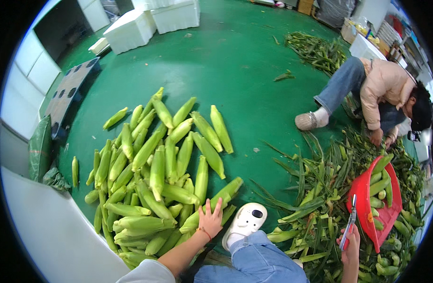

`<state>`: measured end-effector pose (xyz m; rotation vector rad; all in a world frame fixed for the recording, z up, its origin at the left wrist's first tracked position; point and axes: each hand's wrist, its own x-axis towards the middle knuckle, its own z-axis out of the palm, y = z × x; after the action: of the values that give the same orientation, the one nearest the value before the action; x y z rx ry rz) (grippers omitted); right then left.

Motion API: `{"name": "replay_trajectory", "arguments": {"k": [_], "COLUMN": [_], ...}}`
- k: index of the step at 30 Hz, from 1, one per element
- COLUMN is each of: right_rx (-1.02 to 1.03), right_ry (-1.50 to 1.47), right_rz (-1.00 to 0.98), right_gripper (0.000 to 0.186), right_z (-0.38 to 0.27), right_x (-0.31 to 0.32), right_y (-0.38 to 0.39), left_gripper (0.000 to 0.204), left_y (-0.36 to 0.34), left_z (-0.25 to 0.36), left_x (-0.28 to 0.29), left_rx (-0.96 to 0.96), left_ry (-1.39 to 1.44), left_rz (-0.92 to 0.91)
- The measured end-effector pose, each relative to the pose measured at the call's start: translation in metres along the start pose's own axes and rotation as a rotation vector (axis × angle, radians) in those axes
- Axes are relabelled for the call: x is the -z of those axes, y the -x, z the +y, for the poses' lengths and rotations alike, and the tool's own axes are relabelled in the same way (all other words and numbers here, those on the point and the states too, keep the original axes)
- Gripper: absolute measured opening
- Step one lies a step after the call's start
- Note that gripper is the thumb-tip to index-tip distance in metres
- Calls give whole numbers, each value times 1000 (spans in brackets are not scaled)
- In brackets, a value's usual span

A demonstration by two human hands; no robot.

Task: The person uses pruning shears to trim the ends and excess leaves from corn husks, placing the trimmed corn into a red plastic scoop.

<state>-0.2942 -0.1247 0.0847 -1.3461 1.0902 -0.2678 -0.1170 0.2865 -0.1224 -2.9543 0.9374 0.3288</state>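
My left hand [210,219] lies on a green husked ear of corn [228,189] at the near right edge of a large corn pile [155,181]. Its fingers are spread across the husk, not wrapped around it. At the lower right, my right hand [351,240] is closed around pruning shears [350,222] with reddish and grey handles, the metal end pointing up. Those shears are above loose leaves, just left of a red scoop-shaped basket [363,200] holding several trimmed ears [379,186].
Cut leaves [320,188] cover the floor right of my white clog [247,219]. A co-worker in a pink jacket [384,92] bends over them. White foam boxes [131,30], a pallet [70,92] and a green sack [39,151] stand left; another leaf heap [315,49] lies far right.
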Motion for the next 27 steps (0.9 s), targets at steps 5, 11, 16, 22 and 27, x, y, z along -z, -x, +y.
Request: {"name": "replay_trajectory", "arguments": {"k": [5,11,16,22,27], "right_rx": [5,27,108,60,176], "right_ry": [-1,15,-19,11,18], "right_rz": [-97,-130,-200,-243,-317], "right_gripper": [51,49,49,43,62], "right_z": [12,6,4,9,-15], "right_x": [-15,-16,-22,-29,-32], "right_y": [-5,14,30,38,65], "left_gripper": [52,60,50,55,50], "left_y": [4,-4,-1,-8,-11], "left_z": [-15,-2,-8,-3,-15], "left_x": [-13,2,12,12,27], "left_rx": [3,115,177,234,352], "left_ry": [-91,5,-2,1,224], "left_rz": [165,-47,-136,-130,-133]}}
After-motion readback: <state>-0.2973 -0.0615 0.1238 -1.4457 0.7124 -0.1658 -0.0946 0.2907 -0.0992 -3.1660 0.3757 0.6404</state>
